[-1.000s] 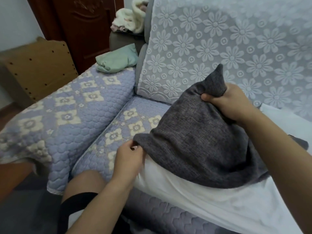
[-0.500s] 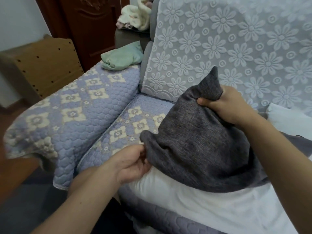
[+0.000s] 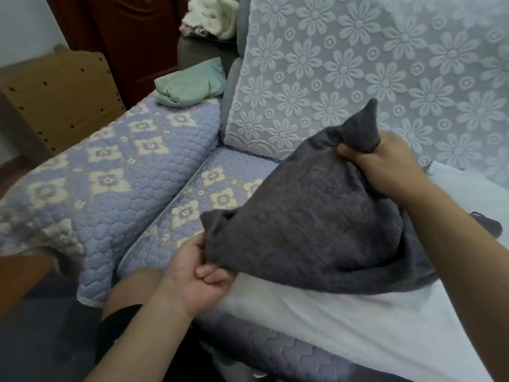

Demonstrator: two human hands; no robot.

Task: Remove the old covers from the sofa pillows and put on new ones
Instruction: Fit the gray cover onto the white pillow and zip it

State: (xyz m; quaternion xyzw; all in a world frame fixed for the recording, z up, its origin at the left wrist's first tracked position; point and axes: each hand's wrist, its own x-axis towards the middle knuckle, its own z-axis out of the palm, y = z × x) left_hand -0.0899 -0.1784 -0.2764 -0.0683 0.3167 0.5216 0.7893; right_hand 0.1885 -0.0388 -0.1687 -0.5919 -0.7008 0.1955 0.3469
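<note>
A sofa [image 3: 154, 172] in quilted lilac with cream flowers fills the room's corner, its backrest hung with white floral lace [image 3: 371, 67], and right in the middle of the seat sits the action: a grey cover [image 3: 316, 227] draped over the top of a white pillow [image 3: 344, 321].

What has changed in the last second? The left hand [image 3: 198, 277] has come off the cover's lower corner and slid under its hem; it now pinches that edge against the pillow, fingers curled. The right hand [image 3: 385, 164] is still clenched round the cover's upper corner, which pokes up as a point above the fist. The cover itself looks a touch fuller and sits a little further over the pillow than before.

My read: the cover is being worked along the pillow, but whether it is going on or coming off I cannot tell from here. Most of the white pillow remains bare below and to the right of the cover, so this step is far from finished.

So the cover hangs stretched between the two grips, one corner high at the right hand, the hem low at the left.

Outward from the cover: a folded mint-green cloth [image 3: 190, 86] rests on the armrest beyond, a pale bundle [image 3: 212, 15] higher up behind it, and a wooden board [image 3: 57, 97] leans by the dark door [image 3: 132, 37].
</note>
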